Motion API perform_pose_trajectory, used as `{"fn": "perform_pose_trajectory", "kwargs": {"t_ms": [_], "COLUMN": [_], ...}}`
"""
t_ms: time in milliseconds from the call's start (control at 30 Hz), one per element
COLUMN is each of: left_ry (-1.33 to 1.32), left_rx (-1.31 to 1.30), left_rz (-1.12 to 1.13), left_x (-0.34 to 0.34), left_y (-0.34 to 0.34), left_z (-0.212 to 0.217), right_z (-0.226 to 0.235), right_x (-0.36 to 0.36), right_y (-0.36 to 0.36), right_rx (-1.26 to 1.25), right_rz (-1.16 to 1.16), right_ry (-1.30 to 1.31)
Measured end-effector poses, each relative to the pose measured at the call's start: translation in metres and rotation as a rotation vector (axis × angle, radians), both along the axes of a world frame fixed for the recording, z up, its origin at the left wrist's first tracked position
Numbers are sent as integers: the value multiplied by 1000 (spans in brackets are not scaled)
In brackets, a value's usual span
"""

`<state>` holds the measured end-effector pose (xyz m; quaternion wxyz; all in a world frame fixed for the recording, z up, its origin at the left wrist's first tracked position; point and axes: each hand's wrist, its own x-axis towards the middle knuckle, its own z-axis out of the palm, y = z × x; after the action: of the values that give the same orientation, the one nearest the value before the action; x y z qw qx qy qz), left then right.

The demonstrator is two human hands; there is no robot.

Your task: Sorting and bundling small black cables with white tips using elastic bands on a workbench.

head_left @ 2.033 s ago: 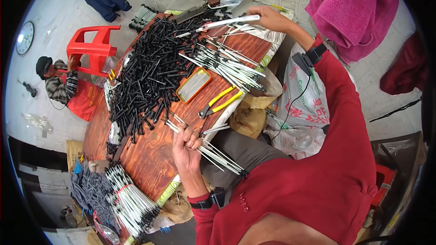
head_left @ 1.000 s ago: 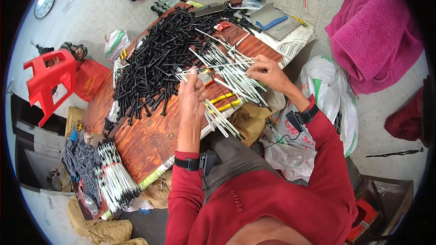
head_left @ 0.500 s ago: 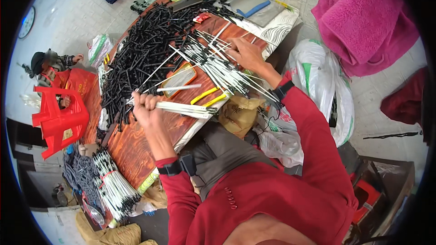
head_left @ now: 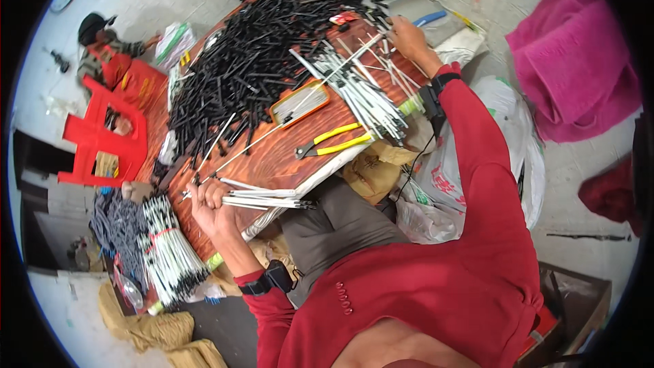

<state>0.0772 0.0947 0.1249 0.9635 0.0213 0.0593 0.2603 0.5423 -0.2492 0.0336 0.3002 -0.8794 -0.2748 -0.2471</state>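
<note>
On the tabletop (head_left: 266,172), a black heap (head_left: 235,71) spreads between ten and eleven o'clock in view, white rods (head_left: 371,99) toward one. The left hand (head_left: 212,208), at eight, curls round a rod bundle (head_left: 266,201); the right hand (head_left: 411,39), at one, bends its fingers (its hold I cannot tell).

Rods (head_left: 272,193) are showing white at eight o'clock, a towel (head_left: 572,54) magenta at two, a stool (head_left: 88,150) red at nine.

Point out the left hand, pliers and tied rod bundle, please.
Left hand (head_left: 215,211): head view, hand's middle.
Pliers (head_left: 335,133): head view, upper yellow handle.
Tied rod bundle (head_left: 169,255): head view, rods below its tie.
</note>
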Motion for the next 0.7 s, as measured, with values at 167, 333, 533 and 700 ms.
{"fn": "perform_pose_trajectory", "kwargs": {"t_ms": [167, 333, 533, 700], "left_ry": [19, 3, -10, 23], "left_rx": [-21, 45, -3, 58], "left_rz": [30, -22, -41, 34], "left_x": [-10, -4, -10, -19], "left_y": [1, 7, 4, 16], "left_z": [4, -6, -2, -12], "right_z": [32, 63, 141, 159], "right_x": [-18, -15, -141, -209], "right_y": [27, 11, 26, 42], "right_rx": [-334, -36, -22, -664], "right_rz": [75, 420, 950, 1213], "right_ry": [-75, 354, 1342, 1345]}}
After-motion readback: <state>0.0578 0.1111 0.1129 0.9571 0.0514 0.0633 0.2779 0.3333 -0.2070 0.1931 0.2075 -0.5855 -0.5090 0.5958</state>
